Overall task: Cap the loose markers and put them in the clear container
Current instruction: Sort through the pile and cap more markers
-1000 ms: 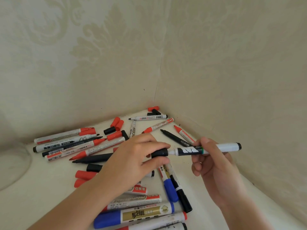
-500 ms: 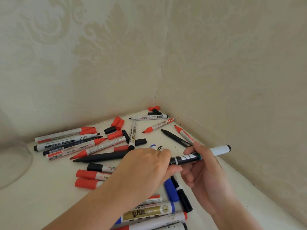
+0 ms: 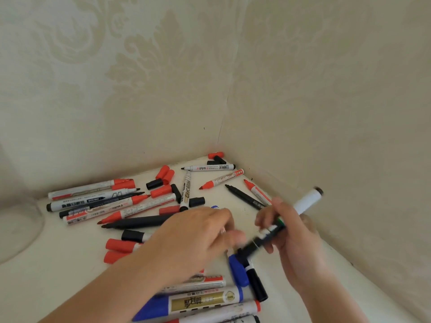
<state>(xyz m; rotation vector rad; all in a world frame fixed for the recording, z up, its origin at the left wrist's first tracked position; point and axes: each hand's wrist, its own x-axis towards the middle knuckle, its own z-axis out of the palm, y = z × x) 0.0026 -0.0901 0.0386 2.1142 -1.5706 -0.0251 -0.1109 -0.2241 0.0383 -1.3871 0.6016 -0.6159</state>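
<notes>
**Marker Held Over a Crowded Corner**

Here, loose markers (image 3: 130, 207) and red and black caps (image 3: 164, 174) lie scattered across a smooth white shelf (image 3: 58, 276), hemmed in by embossed cream wallpaper (image 3: 326, 113). The right hand (image 3: 295, 236) grips a slim white-and-black marker (image 3: 283, 223), tilted, black end down. The left hand (image 3: 198, 236), fingers loosely curled, blurs beside its capped end; whether it pinches anything cannot be told. The clear container (image 3: 16, 229) curves at far left.
</notes>
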